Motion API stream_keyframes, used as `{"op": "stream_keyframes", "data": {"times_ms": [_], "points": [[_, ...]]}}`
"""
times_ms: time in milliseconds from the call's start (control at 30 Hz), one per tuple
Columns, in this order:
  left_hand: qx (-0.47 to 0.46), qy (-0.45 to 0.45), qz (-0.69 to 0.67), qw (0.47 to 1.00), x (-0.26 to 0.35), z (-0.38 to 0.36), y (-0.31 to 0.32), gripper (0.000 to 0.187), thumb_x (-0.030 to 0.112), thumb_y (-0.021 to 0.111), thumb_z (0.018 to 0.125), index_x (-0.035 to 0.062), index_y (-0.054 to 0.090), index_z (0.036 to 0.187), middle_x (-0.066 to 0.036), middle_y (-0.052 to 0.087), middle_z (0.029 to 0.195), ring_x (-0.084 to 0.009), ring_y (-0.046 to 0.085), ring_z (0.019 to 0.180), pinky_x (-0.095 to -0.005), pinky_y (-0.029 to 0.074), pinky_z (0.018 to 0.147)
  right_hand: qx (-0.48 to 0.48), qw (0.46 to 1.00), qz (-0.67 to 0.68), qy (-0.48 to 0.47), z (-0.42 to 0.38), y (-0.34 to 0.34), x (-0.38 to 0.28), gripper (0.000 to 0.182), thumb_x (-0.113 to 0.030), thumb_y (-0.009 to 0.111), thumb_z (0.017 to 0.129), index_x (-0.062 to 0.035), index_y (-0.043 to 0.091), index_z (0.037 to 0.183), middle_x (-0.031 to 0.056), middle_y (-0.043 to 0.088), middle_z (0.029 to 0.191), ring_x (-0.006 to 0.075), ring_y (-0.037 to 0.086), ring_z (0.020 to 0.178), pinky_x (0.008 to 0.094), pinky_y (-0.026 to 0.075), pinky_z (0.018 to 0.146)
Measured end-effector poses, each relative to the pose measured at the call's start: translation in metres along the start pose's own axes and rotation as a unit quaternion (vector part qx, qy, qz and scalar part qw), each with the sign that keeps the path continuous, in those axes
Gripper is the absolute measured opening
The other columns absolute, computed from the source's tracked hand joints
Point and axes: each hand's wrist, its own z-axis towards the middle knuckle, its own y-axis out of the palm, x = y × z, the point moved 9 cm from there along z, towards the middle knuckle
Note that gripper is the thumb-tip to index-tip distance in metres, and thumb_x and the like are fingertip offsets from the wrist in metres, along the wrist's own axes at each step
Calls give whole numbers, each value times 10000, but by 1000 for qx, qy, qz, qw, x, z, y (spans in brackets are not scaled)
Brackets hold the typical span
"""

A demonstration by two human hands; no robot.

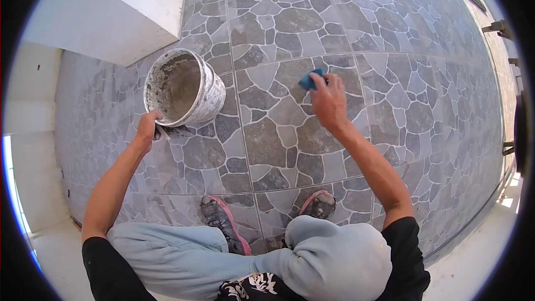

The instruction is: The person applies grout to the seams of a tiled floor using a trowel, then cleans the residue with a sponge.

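Observation:
My left hand is closed on the near-left rim of a white bucket. The bucket is crusted with grey-white smears and leans toward me, with greyish murky contents showing inside. Below that hand a pale strip sticks out, too small to name. My right hand holds a small blue sponge against or just above the stone-patterned tiles; its fingers cover part of the sponge, so its full shape is hidden.
A white block-like pillar stands behind the bucket at upper left. My shoes are on the tiles, knees bent close below my arms. A pale wall runs along the left, and a ledge with dark fittings lies at right.

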Motion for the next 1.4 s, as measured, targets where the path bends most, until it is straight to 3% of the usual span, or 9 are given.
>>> {"op": "stream_keyframes", "data": {"times_ms": [100,200,333,567,867,1033,1233,1300,1400], "points": [[-10,7,21,1000,4,-3,0,250,332,572,837,105,599,735,-34,558,584,-140,455,403,-293,309,376,-246,886,205,-336,-110,82,-152,393,-40,603,849,-129,655,1229,123,575,1106,313,583,1054,423,481,912],[-12,10,36,999,12,-8,3,264,310,559,845,87,594,707,-49,543,563,-149,453,393,-304,303,381,-159,904,207,-338,-61,103,-110,376,-50,601,845,-145,682,1201,114,578,1062,301,583,1026,410,475,879],[17,36,23,999,2,-3,7,297,293,542,851,60,577,670,-75,532,541,-172,467,374,-321,319,365,32,982,-162,96,94,51,97,187,-98,591,871,-69,671,1038,161,602,1036,343,585,1022,464,476,861],[43,50,38,997,9,-4,3,309,280,535,851,35,566,665,-96,554,555,-197,475,366,-339,343,366,-30,974,85,-209,53,143,-130,112,-102,580,877,-69,624,976,170,565,991,341,599,960,432,502,830],[71,55,82,993,15,-5,-2,371,272,530,874,-28,564,657,-131,543,534,-231,496,368,-367,353,376,98,975,-148,134,156,72,63,121,-102,590,865,-85,650,969,158,600,1028,323,605,990,442,472,815],[37,32,103,994,15,-8,3,365,279,516,882,-6,569,660,-122,544,531,-222,485,361,-358,350,367,-41,969,52,-236,72,178,-135,94,-143,588,890,-115,665,935,134,589,1027,305,598,988,440,475,812],[42,20,87,995,7,-5,-1,348,309,517,882,46,578,663,-83,540,543,-193,465,360,-344,333,364,85,988,-124,46,73,38,132,195,-112,572,890,-134,713,1024,141,601,1027,314,612,997,433,466,817],[57,23,73,995,3,-7,1,343,305,519,879,45,574,662,-83,536,544,-195,464,361,-349,333,368,-21,938,-306,164,85,-3,217,220,-140,619,879,-115,709,1078,143,612,1065,323,619,1022,446,471,845],[80,42,62,994,4,-3,1,338,299,524,871,39,568,660,-86,527,544,-199,466,366,-356,332,376,17,908,-327,261,113,-36,203,213,-157,653,864,-128,693,1071,133,611,1067,322,612,1035,452,468,848]]}}
